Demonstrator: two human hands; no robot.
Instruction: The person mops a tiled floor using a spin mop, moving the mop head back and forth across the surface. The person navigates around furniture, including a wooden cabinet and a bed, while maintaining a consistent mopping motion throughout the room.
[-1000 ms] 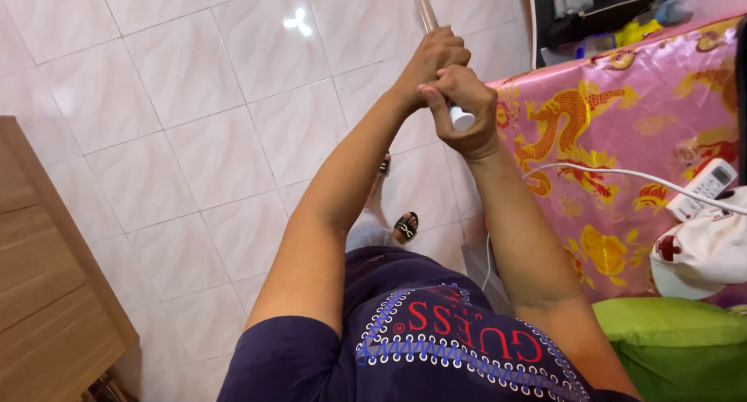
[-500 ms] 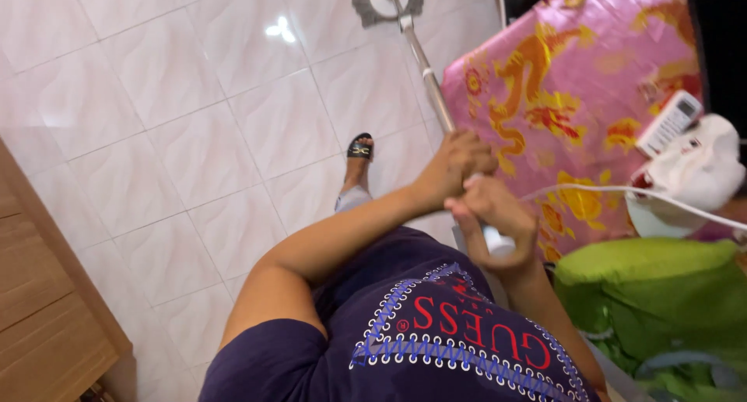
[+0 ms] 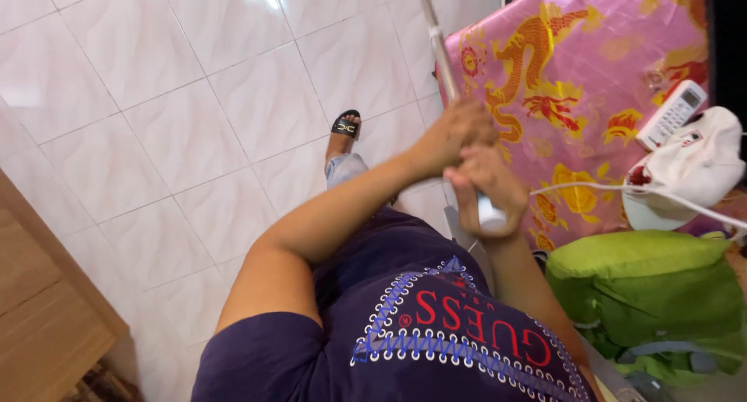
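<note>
Mop handle, gripped by both hands, has swung farther forward.

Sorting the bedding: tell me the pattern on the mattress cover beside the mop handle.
The mattress cover is shiny pink with golden-yellow and red dragon motifs, seen in the head view.

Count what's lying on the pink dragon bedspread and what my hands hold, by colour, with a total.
White: 3 – remote control, cap, cable
Green: 1 – bag
Silver: 1 – metal mop pole, gripped by left hand and right hand
Total: 5
</note>
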